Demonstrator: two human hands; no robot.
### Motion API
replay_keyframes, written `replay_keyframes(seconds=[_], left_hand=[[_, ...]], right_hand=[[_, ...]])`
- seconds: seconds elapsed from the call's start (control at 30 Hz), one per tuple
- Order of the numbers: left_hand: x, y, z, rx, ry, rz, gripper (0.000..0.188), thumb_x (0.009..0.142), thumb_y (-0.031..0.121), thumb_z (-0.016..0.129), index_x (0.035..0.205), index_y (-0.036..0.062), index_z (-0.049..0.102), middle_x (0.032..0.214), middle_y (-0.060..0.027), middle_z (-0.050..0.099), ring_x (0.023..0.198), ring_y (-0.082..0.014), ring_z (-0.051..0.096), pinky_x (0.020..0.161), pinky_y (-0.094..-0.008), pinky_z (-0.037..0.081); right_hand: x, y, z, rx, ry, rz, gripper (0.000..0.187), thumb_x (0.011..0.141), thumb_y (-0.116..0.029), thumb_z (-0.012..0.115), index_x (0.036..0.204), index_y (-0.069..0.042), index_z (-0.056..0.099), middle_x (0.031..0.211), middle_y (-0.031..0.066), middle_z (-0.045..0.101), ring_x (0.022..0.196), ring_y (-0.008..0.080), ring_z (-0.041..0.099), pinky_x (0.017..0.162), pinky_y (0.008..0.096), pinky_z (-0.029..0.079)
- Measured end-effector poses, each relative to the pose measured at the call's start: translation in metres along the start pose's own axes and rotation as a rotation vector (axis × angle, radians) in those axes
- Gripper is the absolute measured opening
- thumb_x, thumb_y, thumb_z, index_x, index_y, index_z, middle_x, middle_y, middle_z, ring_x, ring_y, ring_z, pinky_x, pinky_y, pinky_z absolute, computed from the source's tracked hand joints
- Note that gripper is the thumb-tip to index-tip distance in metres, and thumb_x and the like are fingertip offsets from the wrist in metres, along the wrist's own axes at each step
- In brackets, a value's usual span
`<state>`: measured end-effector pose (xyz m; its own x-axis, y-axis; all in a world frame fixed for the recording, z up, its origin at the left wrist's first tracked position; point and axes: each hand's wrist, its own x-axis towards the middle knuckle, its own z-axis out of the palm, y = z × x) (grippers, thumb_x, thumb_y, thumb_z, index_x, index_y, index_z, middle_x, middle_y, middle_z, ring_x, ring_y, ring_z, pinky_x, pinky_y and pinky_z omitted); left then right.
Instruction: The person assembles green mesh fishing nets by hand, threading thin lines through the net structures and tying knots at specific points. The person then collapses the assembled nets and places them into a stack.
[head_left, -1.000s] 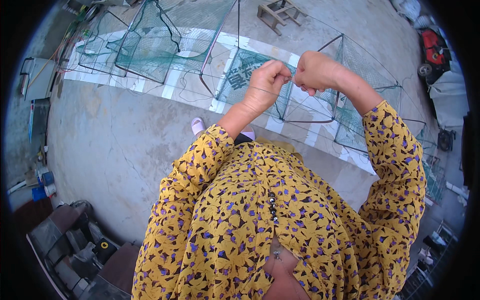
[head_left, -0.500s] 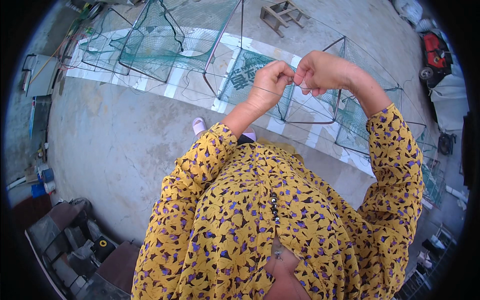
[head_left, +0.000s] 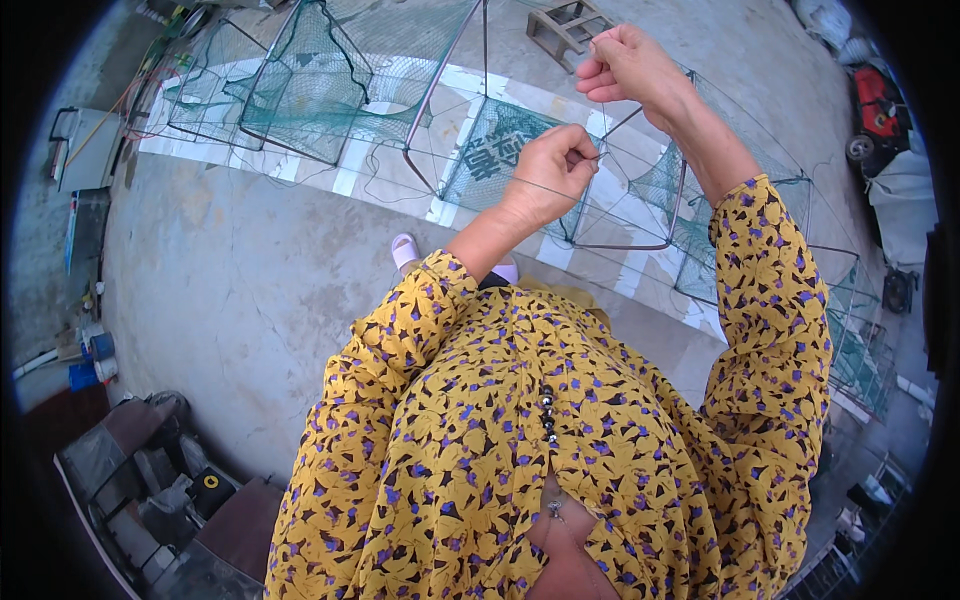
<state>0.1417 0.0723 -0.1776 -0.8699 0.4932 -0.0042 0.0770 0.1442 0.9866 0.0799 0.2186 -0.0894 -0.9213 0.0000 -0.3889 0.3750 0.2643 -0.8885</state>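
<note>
Two hands show in the upper middle of the frame: the left hand (head_left: 550,178) narrowed to a pinch on one thin strand (head_left: 598,157), the right hand (head_left: 632,68) raised above it with fingers loosely curled (whether it grips anything, one cannot tell). Beneath and beyond them lies green netting (head_left: 300,105) on dark frames, running from the upper left of the frame to the right edge, with the left hand in front of its middle. One wooden stool (head_left: 565,30) stands at top centre, and two pale slippers (head_left: 404,250) show below the left wrist.
</note>
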Motion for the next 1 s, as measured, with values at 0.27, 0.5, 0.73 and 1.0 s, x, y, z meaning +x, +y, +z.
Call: replay_keyframes(seconds=[0.27,0.5,0.73,1.0], left_hand=[[0.006,0.032,-0.001,0.233,0.063,-0.167,0.015,0.072,0.012,0.065,0.074,0.0021,0.054,0.064,-0.0027,0.056,0.056,-0.0083,0.049,0.056,-0.0239,0.043],[0.008,0.013,0.007,0.018,0.086,-0.187,0.017,0.071,0.01,0.068,0.076,0.0028,0.054,0.067,-0.0005,0.056,0.058,-0.0065,0.049,0.055,-0.0219,0.043],[0.006,0.013,0.003,-0.054,0.093,-0.218,0.013,0.076,0.005,0.065,0.079,0.0021,0.053,0.071,-0.001,0.057,0.063,-0.0069,0.054,0.057,-0.02,0.045],[0.0,0.016,0.009,-0.243,0.119,-0.33,0.01,0.08,0.001,0.057,0.081,-0.0002,0.047,0.078,-0.0064,0.057,0.074,-0.0137,0.061,0.065,-0.0229,0.05]], right_hand=[[0.003,0.008,0.014,0.187,0.145,-0.086,0.016,0.083,-0.01,0.041,0.084,0.005,0.048,0.079,0.0145,0.06,0.067,0.0188,0.062,0.061,0.0282,0.053],[0.003,0.001,-0.006,0.42,0.247,-0.248,0.007,0.082,-0.008,0.05,0.082,-0.002,0.048,0.079,0.0105,0.057,0.071,0.0181,0.061,0.061,0.0263,0.051],[-0.036,-0.036,-0.017,0.579,-0.065,-0.156,0.009,0.084,-0.012,0.056,0.086,-0.003,0.053,0.079,0.0101,0.06,0.065,0.018,0.062,0.059,0.0297,0.054],[-0.041,-0.025,-0.032,0.197,-0.211,-0.336,0.01,0.081,-0.012,0.054,0.079,-0.004,0.049,0.076,0.0067,0.059,0.066,0.0133,0.059,0.055,0.0231,0.048]])
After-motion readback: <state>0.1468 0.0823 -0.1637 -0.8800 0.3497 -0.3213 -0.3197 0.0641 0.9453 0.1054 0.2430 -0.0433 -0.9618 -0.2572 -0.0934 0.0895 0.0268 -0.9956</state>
